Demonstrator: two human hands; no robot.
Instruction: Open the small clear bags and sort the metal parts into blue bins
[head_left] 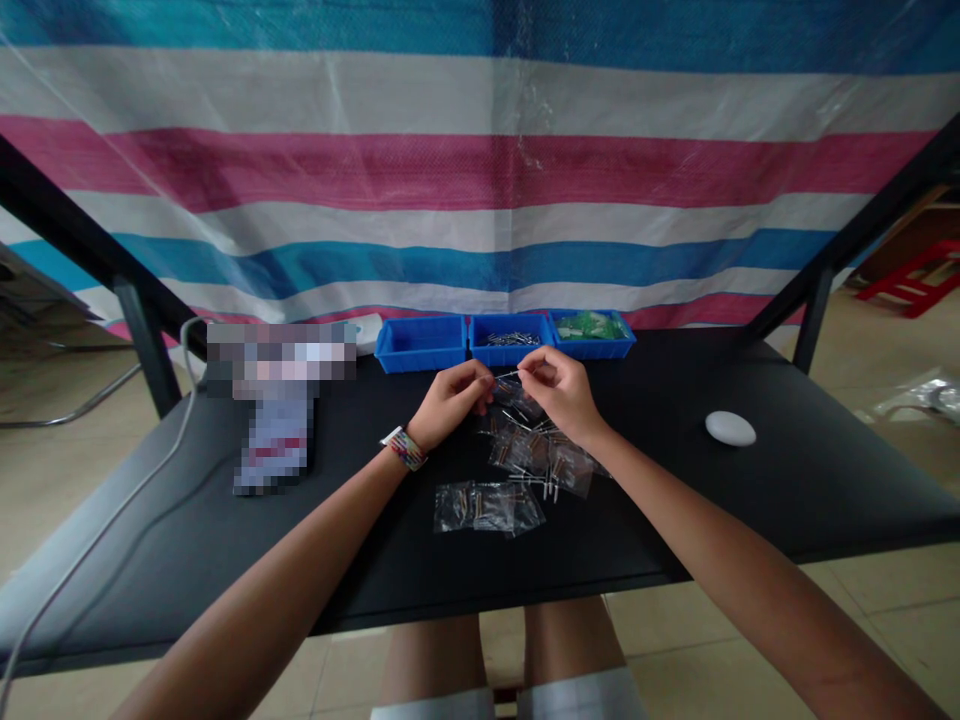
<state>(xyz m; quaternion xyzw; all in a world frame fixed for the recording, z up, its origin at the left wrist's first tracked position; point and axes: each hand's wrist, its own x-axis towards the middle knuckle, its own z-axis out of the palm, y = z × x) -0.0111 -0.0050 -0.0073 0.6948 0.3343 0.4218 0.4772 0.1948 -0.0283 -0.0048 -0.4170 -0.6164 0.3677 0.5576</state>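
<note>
My left hand [450,400] and my right hand [559,390] meet over the middle of a black table [787,490], both pinched on a thin metal pin [507,376] held between their fingertips. Just below them lie several small clear plastic bags [536,450] of parts, with a few loose pins among them. Two more bags [487,506] lie nearer to me. My left wrist bears a colourful band.
Three blue bins stand at the table's far edge: an empty-looking left bin [420,343], a middle bin [511,339] with metal pins, a right bin [592,332] with green parts. A white oval object [730,428] lies right. A grey cable [97,530] runs down the left side.
</note>
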